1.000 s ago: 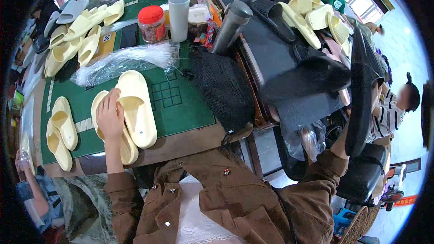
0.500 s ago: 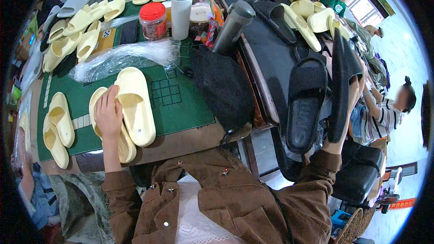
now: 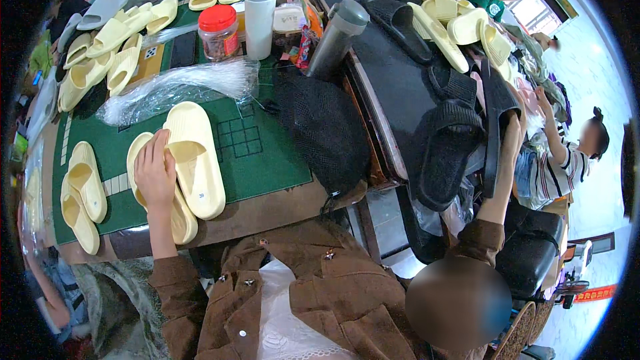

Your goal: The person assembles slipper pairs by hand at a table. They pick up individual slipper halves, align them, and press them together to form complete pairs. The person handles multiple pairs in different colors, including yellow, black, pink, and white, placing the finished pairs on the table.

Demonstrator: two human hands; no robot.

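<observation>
My left hand (image 3: 156, 172) is closed over the strap of a cream slide slipper (image 3: 179, 217) on the green mat. Its mate, another cream slide (image 3: 202, 187), lies against it, sole down and toe away from me. At the right my outstretched right hand (image 3: 512, 123) grips a black slide slipper (image 3: 491, 153) turned on its edge; some fingers are hidden by it. Just left of that is a second black slide (image 3: 443, 167), its toe overlapping the strap of another black slide (image 3: 453, 84). Whether my right hand also touches the second one is hidden.
A small cream pair (image 3: 83, 193) lies left on the mat. Beyond are a bundle of clear plastic ties (image 3: 187, 90), a red-lidded jar (image 3: 219, 33), a white bottle (image 3: 260, 20) and a grey flask (image 3: 337, 40). A black mesh bag (image 3: 323, 127) covers the table edge. Co-workers sit around.
The black slide in my right hand has shifted a little and turned, showing more of its strap. The second black slide has moved slightly away from me. My left hand stays on the cream slide.
</observation>
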